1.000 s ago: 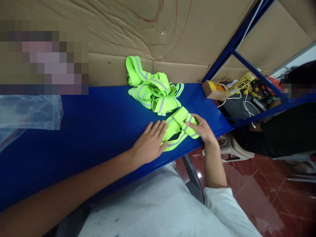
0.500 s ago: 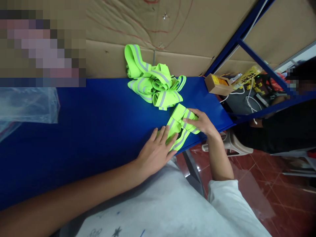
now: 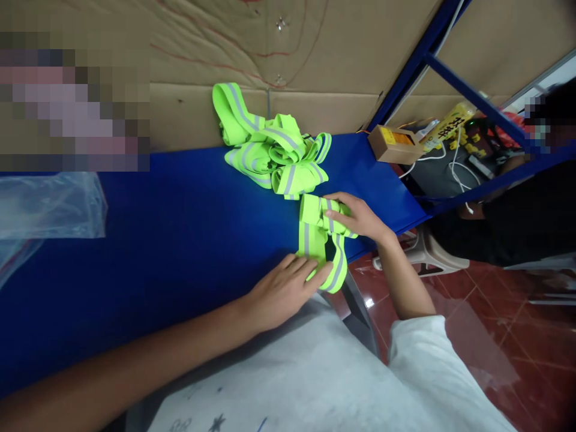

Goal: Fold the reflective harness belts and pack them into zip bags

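Note:
A neon-yellow reflective strap (image 3: pixel 310 239) with a grey stripe lies in loops at the blue table's front edge. My right hand (image 3: pixel 357 217) is closed around a folded part of it, thumb on top and fingers behind. At the strap's near end, my left hand (image 3: pixel 288 289) has its fingers bent over the band, and one loop hangs past the table edge beside its thumb. Just beyond my hands sits a heap of similar rolled and tangled straps (image 3: pixel 288 141), leaning toward the cardboard backing.
The blue table (image 3: pixel 180 240) carries a clear plastic bag (image 3: pixel 58 204) at left. Small cardboard box (image 3: pixel 393 144), yellow-labelled bottle (image 3: pixel 450 126) and white cables stand at right by a blue frame bar (image 3: pixel 472 90). A person in black (image 3: pixel 531 216) sits beyond it.
My left fingers, flatter and spread before, are now bent over the strap. The strap's near loop has swung toward me and over the edge. The whole view has shifted slightly.

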